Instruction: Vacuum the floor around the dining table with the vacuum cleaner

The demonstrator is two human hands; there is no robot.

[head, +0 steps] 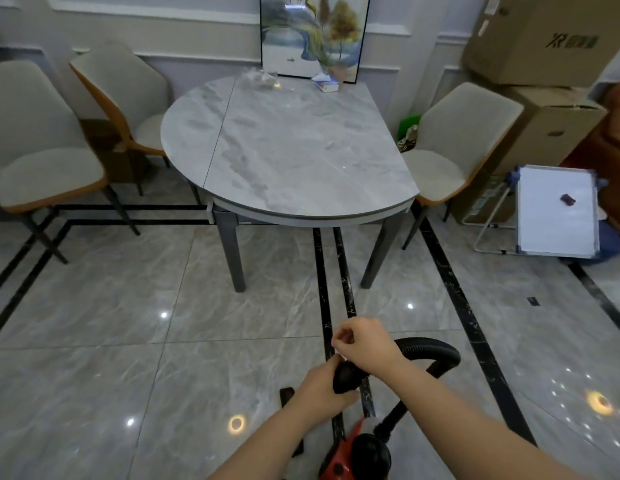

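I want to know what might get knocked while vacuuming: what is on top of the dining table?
On the dining table, near its far edge: a crumpled clear plastic item, a small white-and-blue box and a framed picture leaning on the wall. The frame hides whatever lies behind it.

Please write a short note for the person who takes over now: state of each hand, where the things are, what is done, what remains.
Left hand: grips the black handle end of the hose.
Right hand: curled above that handle, fingers pinching at its top; what they hold is too small to tell.
Vacuum cleaner: red and black body on the floor at the person's feet; hose loops up from it.
Dining table: straight ahead, three chairs around it, whiteboard leaning at right.
Done: vacuum brought near the table.
Left: no sign of vacuuming yet; all the floor around the table.
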